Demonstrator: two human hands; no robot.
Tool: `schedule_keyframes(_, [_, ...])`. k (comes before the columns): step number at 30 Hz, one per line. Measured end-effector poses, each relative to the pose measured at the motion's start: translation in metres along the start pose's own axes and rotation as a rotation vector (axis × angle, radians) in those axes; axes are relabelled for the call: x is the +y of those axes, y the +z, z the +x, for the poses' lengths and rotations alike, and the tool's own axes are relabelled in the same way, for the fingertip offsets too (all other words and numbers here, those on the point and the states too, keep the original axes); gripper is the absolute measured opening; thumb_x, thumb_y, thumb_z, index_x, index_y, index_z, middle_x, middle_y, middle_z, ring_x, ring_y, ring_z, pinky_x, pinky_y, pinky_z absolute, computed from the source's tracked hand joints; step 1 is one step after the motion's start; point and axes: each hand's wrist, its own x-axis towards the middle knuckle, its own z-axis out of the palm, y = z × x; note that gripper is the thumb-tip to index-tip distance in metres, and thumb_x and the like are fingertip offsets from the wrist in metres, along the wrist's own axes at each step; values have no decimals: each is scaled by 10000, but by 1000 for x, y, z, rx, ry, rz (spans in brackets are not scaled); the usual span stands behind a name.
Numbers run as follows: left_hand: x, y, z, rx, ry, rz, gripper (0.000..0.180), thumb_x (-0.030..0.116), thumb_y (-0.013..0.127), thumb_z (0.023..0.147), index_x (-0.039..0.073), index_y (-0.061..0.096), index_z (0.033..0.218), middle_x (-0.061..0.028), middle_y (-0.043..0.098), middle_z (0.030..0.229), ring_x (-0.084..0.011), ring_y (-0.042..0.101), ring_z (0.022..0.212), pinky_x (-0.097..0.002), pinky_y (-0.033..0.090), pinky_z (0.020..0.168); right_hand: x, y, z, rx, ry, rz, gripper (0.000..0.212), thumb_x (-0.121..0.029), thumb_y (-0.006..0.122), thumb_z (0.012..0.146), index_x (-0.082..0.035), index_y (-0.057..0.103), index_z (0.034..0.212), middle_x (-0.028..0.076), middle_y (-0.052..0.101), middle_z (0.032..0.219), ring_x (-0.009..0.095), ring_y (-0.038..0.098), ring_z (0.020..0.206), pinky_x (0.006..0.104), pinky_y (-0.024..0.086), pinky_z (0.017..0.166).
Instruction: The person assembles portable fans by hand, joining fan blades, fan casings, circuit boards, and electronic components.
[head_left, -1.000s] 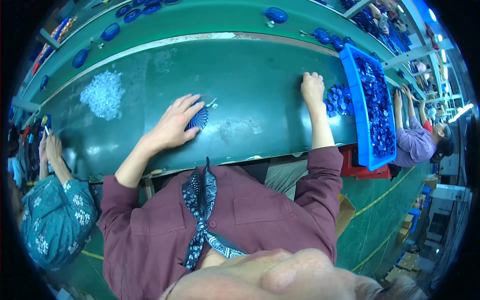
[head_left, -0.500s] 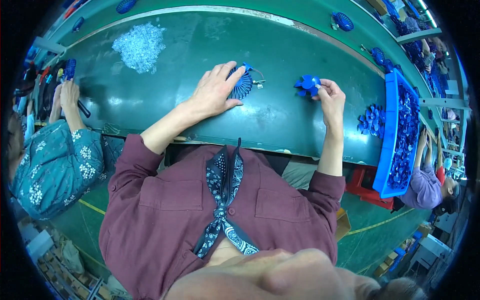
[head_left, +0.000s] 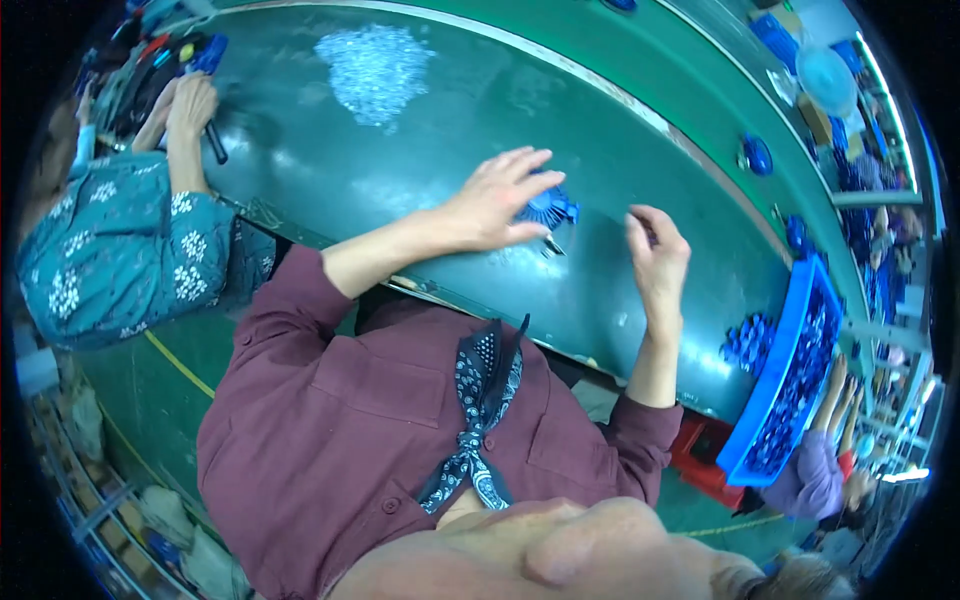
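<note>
My left hand (head_left: 500,203) is spread over the left side of a round blue ribbed fan housing (head_left: 548,207) on the green table, its fingers apart and its thumb along the near edge. The hand hides part of the housing. A short wire with a small connector (head_left: 552,246) sticks out toward me. To the right, my right hand (head_left: 660,258) hovers above the table, fingers bent and thumb apart, with nothing visible in it. Whether a fan blade sits inside the housing I cannot tell.
A heap of clear small parts (head_left: 375,75) lies at the far left. Loose blue fan blades (head_left: 748,342) lie beside a blue tray (head_left: 738,450) full of more. A co-worker's hands (head_left: 187,105) are at the left; a belt (head_left: 700,100) with blue fan parts runs behind.
The blue fan blade that was in my right hand no longer shows there. The view has turned, so the table appears tilted. My left hand stays at the housing.
</note>
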Motion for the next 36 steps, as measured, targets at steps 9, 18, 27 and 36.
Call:
schedule_keyframes(9, [-3,25,5,57,117,-57,647,390,722,721,44,499,1221,-216,407,1281,-413,362,1216,-521,296,1033,-73,178,152,-284,-198,157,196,-176,641,771,-34,688,897,145,675,785,250,657,716,345,505,673])
schedule_keyframes(18, [-4,27,1,120,87,-218,594,330,706,713,31,554,1204,-227,443,1269,-395,373,1219,-536,250,1070,-97,253,197,-289,-276,-70,199,-185,673,742,-39,684,876,162,657,825,329,632,801,422,491,727])
schedule_keyframes(27, [0,22,3,25,88,-155,592,355,696,718,48,543,1201,-213,416,1301,-389,357,1240,-542,240,1075,-87,227,198,-258,-85,263,110,-86,660,754,16,638,789,100,649,669,165,616,578,290,490,557])
schedule_keyframes(36, [6,22,1,55,130,-22,678,393,730,714,90,475,1265,-178,426,1288,-358,388,1215,-486,298,1039,-67,158,156,-366,146,448,104,-18,658,794,12,620,885,52,637,740,111,614,629,215,471,517])
